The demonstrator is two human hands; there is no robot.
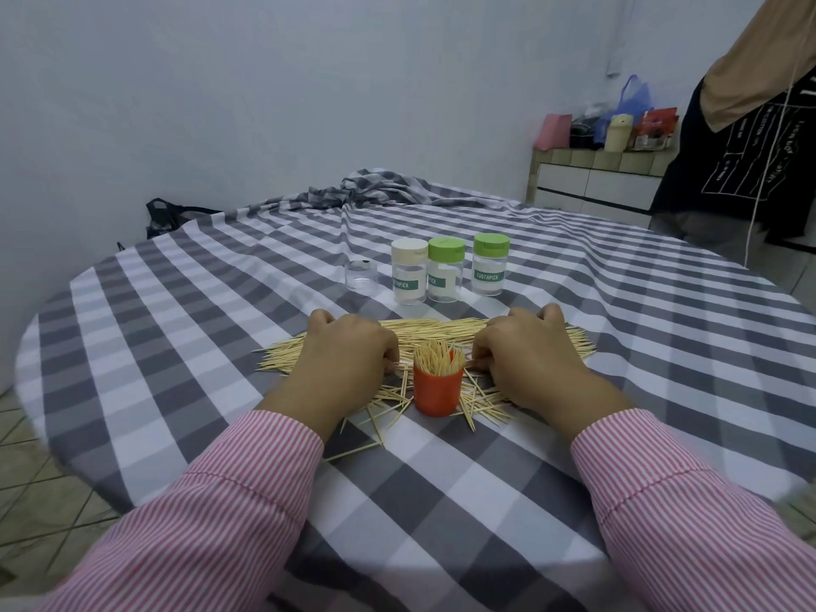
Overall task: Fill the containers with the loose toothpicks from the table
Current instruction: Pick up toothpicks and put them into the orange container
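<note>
We see an orange container point(437, 390) standing upright near the middle of the counter point(618, 346), which is covered by a grey and white checked cloth, and it is packed with toothpicks standing on end. Loose toothpicks point(432, 329) lie in a broad heap just beyond it and scatter around its base on the near side. Our left hand point(349, 351) rests knuckles-up on the heap just left of the container, its fingers curled down into the toothpicks; we cannot tell whether they hold any. Our right hand point(525, 351) sits the same way just right of the container, fingers curled under at the heap, and what they grip, if anything, is hidden. Farther away stand 3 clear containers in a row: 1 with a cream lid point(408, 276), touching 1 with a green lid point(446, 271), and another green-lidded container point(491, 265) a little apart to the right. A small clear cup point(361, 276) sits to their left. Both sleeves are pink and white striped.
</note>
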